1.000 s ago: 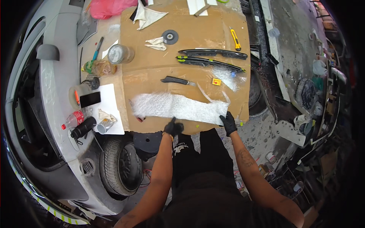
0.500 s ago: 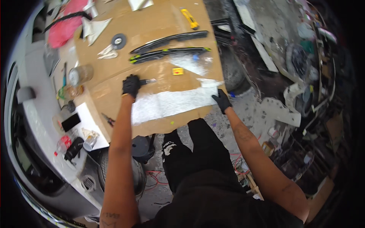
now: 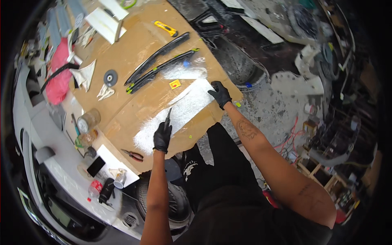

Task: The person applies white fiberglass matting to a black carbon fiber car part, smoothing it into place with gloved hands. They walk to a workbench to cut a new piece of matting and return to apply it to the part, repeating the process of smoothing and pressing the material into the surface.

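Note:
A strip of white fibrous matting [image 3: 183, 104], resembling fibreglass mat, lies slantwise on the cardboard-covered table [image 3: 122, 116]. My left hand [image 3: 162, 138], in a black glove, is closed around a slim dark tool [image 3: 168, 115] above the left part of the strip. The tool points away from me, and its exact kind is unclear. At the strip's right end, my right hand [image 3: 221, 96], also gloved in black, grips the edge with thumb and fingers. A second white piece [image 3: 183, 72] lies farther off, near a small yellow-and-red box [image 3: 174, 84].
Two long black trim pieces [image 3: 157, 57] and a yellow utility knife [image 3: 166, 28] lie beyond the strip. Pliers [image 3: 134, 155] rest near the table's front left edge. At left are a glass jar [image 3: 89, 119], a phone [image 3: 96, 166] and a grey car body [image 3: 73, 163].
My left hand has come nearer and swung over the matting, its tool now pointing away. The strip has turned, its right end farther off with my right hand. The whole view has rotated.

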Tool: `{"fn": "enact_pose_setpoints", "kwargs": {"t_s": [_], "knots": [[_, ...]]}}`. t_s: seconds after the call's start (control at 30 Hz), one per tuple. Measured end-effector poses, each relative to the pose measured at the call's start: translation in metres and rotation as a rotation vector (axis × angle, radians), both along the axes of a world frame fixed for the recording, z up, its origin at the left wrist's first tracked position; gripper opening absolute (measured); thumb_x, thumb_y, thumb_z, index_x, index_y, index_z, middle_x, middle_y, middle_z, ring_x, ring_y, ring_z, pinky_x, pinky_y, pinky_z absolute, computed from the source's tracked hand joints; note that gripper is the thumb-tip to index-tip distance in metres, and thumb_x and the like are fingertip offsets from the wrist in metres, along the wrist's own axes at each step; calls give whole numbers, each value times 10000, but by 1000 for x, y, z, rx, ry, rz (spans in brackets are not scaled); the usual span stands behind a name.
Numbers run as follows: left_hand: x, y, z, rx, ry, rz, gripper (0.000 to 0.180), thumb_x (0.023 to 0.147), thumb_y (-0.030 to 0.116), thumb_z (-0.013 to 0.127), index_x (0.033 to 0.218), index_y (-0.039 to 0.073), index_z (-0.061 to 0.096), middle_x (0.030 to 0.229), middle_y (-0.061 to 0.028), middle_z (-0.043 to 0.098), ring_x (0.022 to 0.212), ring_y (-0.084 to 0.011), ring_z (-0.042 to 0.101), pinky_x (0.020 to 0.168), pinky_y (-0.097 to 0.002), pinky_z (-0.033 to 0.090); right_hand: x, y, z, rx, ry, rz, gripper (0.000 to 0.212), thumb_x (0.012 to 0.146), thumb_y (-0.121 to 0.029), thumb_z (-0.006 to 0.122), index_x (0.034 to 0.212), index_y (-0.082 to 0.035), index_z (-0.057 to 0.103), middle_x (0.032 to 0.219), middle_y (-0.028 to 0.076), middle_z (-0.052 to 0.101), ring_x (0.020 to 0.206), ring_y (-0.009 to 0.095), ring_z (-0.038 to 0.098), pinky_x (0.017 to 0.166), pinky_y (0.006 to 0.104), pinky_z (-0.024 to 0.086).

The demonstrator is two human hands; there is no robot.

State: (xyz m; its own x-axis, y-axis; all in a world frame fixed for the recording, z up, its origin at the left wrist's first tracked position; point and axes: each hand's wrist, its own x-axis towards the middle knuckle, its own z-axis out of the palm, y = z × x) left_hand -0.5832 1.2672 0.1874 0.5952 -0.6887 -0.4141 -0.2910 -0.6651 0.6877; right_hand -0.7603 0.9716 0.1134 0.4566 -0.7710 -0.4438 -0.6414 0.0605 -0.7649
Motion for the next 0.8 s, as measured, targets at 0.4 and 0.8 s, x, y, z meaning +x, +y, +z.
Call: {"fn": "enact_pose_setpoints", "kwargs": {"t_s": [0.4,0.8], "knots": [[-38,-167,-37,103,-13,-556,297,917,299,420,1075,58,494,974,-234,608,892,-401,596,754,-486,467,-29,16,-37,79,-150,-320,208,708,-155,740,839,-32,635,781,22,625,708,128,557,644,279,452],[-35,-173,-50,136,-145,-710,190,892,172,437,1002,29,498,811,-202,635,757,-352,631,644,-446,487,-6,16,-25,-168,267,-318,277,686,-299,742,771,-49,659,731,87,653,671,221,606,664,343,472]]}}
